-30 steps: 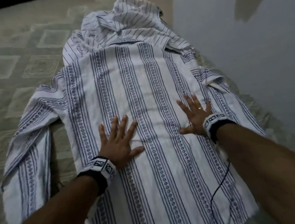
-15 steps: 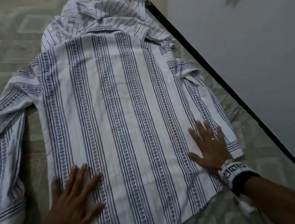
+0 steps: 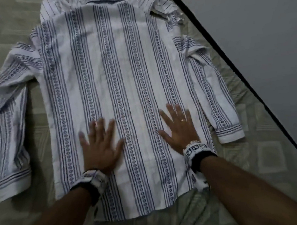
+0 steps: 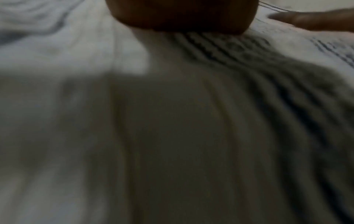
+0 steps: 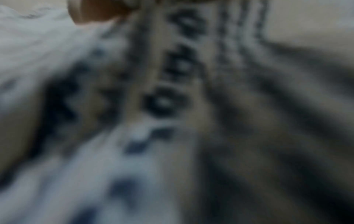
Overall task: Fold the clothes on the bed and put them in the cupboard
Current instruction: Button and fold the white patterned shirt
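Pale green bedding with a square quilted pattern (image 3: 265, 156) covers the bed, and a grey wall (image 3: 261, 23) runs along its right side behind a dark edge strip. Spread out across the bed is the patterned shirt (image 3: 116, 70), white with dark blue stripes and rows of small diamond motifs, lying back-side up, collar away from the person, hem nearest. Both long sleeves lie out at its sides: the left sleeve (image 3: 8, 127) runs down the left edge with its cuff toward the near end, the right sleeve (image 3: 212, 93) bends down beside the body with its cuff near the wall side. Above the collar a second shirt (image 3: 61, 5), white with thin dark lines, sits bunched and partly tucked under the patterned one.

Left hand (image 3: 99, 146) is flat on the lower back panel, fingers spread and straight, a little motion-blurred. Right hand (image 3: 179, 127) is flat too, fingers splayed, a ring on one finger, palm down on the cloth close to the right side seam. Each wrist carries a black band with printed markers. Both wrist views show only blurred striped fabric close up.
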